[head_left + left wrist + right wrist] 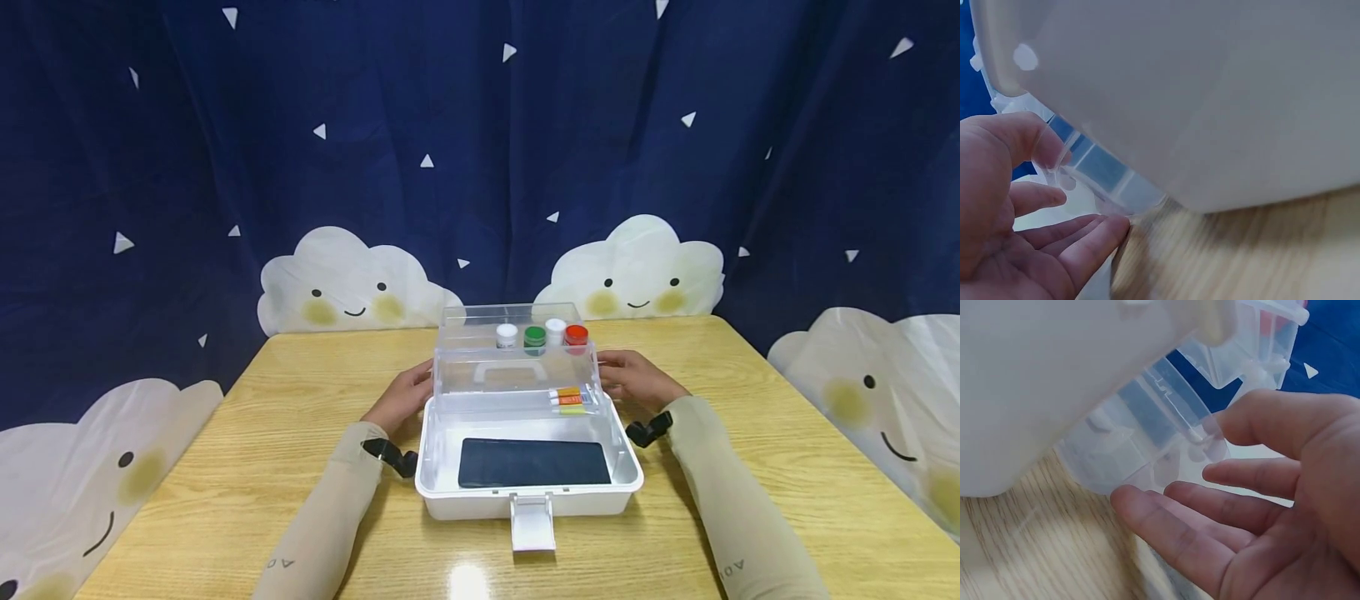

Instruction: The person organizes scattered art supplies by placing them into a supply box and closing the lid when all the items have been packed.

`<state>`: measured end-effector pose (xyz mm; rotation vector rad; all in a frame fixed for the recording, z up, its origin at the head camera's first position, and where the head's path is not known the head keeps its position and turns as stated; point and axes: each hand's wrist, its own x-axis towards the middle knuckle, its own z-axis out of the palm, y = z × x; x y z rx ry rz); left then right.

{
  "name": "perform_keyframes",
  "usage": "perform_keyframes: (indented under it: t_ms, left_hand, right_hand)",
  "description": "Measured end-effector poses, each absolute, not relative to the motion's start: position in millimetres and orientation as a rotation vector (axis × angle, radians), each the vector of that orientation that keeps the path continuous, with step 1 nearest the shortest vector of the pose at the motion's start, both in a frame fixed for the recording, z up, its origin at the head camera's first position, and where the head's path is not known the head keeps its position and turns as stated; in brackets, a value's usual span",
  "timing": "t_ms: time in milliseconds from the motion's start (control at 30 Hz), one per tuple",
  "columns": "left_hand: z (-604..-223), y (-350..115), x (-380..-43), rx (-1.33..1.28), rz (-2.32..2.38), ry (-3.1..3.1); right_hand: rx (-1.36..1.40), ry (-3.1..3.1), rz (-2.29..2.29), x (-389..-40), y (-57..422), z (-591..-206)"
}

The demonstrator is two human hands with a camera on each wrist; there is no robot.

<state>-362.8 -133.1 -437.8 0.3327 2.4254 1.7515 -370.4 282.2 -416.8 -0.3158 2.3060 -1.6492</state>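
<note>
A white plastic storage box [442, 504] with fold-out clear trays [517, 400] stands opened on the table. Its clear lid [1107, 169] hangs at the back, and the pale handle [510, 374] shows through the trays. My left hand [408, 396] holds the lid's left edge, thumb over the rim and fingertips along its lower side. On the opposite edge, my right hand [1247, 494] grips the lid the same way, with the thumb at the rim and the other fingers spread below. A dark flat rectangular slab [534, 462] lies inside the box.
Jars with white, green [535, 337] and red [576, 336] tops sit in the upper tray. Small colored tubes [572, 400] lie in the lower one. A white latch [532, 527] hangs at the front. A blue curtain [480, 167] with clouds surrounds the wooden table [300, 433].
</note>
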Motion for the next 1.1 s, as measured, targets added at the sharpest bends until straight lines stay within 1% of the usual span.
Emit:
perform_keyframes:
  t_ms: [267,700,1100]
  left_hand:
    - [-439.9,-133.0,-364.1,0.307,1.759,2.417]
    - [-443.5,-133.7,-366.7,0.335,1.829,2.365]
    - [-438.3,-131.1,-366.8,0.336,1.890,2.331]
  right_hand:
    - [-0.290,2.250,-1.695,-370.4,284.3,-418.5]
    - [-0.257,2.179,-1.797,-372.5,284.3,-425.6]
    - [-0.295,2.124,-1.877,-371.8,288.1,-423.9]
